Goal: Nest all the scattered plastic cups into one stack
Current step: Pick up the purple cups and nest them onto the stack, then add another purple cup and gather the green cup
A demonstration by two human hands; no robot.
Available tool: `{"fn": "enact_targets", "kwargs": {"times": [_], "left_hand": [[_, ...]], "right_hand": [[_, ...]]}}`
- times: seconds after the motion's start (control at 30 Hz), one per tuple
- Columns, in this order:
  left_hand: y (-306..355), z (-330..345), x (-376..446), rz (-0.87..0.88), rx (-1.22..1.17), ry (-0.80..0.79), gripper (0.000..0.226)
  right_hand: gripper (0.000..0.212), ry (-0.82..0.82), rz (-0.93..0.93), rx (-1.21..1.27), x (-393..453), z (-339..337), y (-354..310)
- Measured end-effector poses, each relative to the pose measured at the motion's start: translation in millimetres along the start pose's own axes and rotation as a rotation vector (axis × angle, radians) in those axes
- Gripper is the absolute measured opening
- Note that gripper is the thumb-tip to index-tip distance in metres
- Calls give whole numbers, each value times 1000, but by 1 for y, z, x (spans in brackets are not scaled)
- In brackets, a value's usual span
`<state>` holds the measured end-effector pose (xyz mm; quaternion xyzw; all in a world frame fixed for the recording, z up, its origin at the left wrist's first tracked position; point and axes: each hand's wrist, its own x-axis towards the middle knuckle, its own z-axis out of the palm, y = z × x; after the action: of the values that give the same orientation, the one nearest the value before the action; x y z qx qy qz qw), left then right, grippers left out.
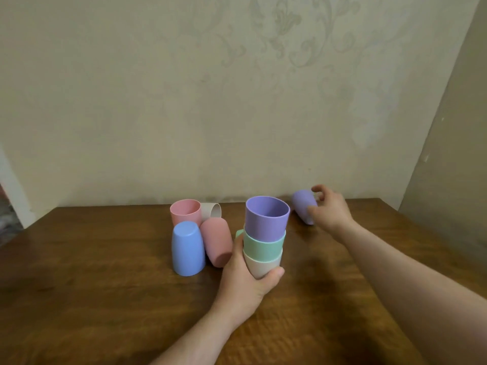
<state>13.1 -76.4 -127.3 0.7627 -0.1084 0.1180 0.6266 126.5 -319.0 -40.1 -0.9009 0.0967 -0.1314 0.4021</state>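
Left hand (246,280) fingers clamp stack (264,238). Right hand (330,210) fingers spread, touching lying purple cup (303,205); careless contact may roll it away.

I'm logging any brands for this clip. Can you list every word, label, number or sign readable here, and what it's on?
None can be read.
The cups, the stack in the left hand and the purple cup by the right hand, are plain, with no print showing.
The wall bears only a faint floral pattern, no lettering.
The table is bare wood.
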Motion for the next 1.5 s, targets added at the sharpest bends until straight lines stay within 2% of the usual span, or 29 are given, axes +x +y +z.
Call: {"fn": "enact_targets", "kwargs": {"times": [0.07,0.17,0.27,0.37,0.5,0.6,0.67,0.77,0.87,0.93,1.07,1.2,1.37,1.5], "left_hand": [[-1,0,0,4,0,7,77],[-1,0,1,14,16,10,80],[-4,-1,2,14,25,13,81],[-4,-2,2,24,48,14,78],[-5,0,2,14,63,30,78],[-2,0,-1,-17,69,22,80],[5,-1,-5,-16,80,3,80],[12,-5,-9,-53,83,-19,76],[16,-16,-12,-91,140,-55,79],[17,-28,-14,-108,167,-74,84],[21,-48,-26,-127,128,-66,86],[25,-43,-34,-108,57,-82,95],[49,-33,-26,-24,-26,60,128],[78,-33,-8,37,-35,79,129]], "right_hand": [[75,-10,16,-222,35,4,9],[90,-76,98,-353,68,20,13],[82,-178,169,-409,72,45,23],[79,-156,123,-406,49,53,26],[117,-163,70,-407,22,39,16],[128,-229,68,-476,-8,21,9],[130,-221,76,-411,-29,11,10],[131,-129,55,-58,-68,7,22],[119,-2,55,192,-115,16,36],[115,38,28,210,-140,25,38],[126,-51,-88,173,-171,42,27],[120,-81,-121,241,-188,57,15],[120,-61,-73,275,-197,60,24],[121,-68,-82,279,-199,60,20]]}}
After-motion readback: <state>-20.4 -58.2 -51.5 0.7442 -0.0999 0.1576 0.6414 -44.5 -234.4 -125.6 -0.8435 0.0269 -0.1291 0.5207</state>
